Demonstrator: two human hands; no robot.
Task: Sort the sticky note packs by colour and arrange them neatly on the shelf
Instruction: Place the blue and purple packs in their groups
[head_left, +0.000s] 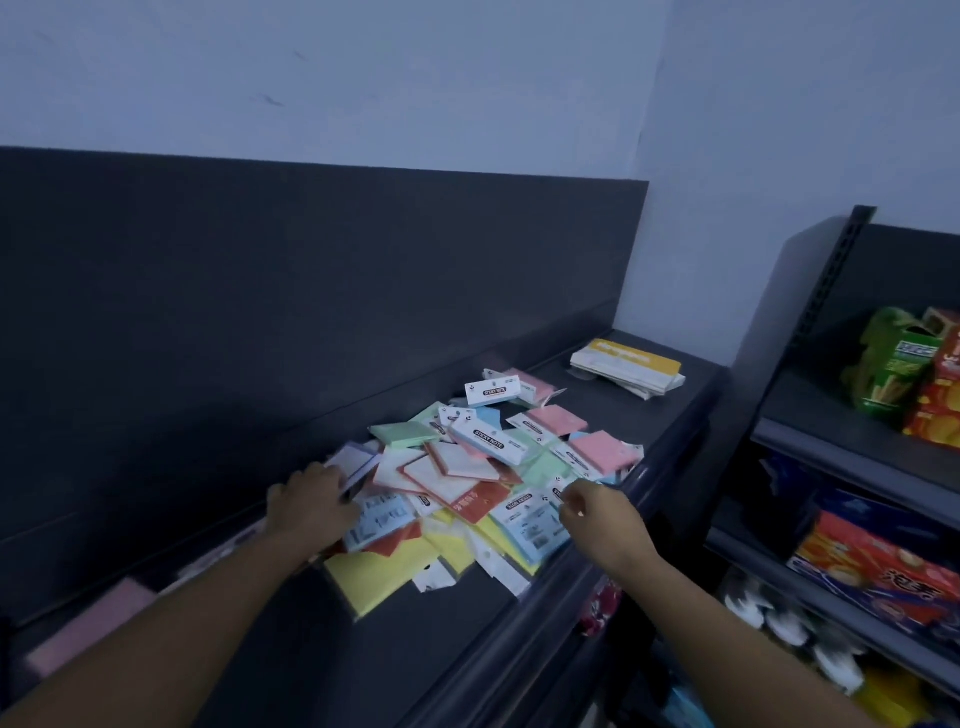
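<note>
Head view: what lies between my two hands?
Overlapping sticky note packs, seen in the head view: a blue pack beside the left hand, a red pack in the middle, a second blue pack beside the right hand.

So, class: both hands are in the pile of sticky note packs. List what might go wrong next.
1. The right hand pinches a white-tabbed pack at the pile's front; the blue pack by the shelf lip may slide off.
2. Packs overlap, so the left hand, gripping the purple-edged pack, could drag neighbours along.
3. Dim light may blur pale colours.

"STICKY NOTE" on pack header card (492, 392)
</note>
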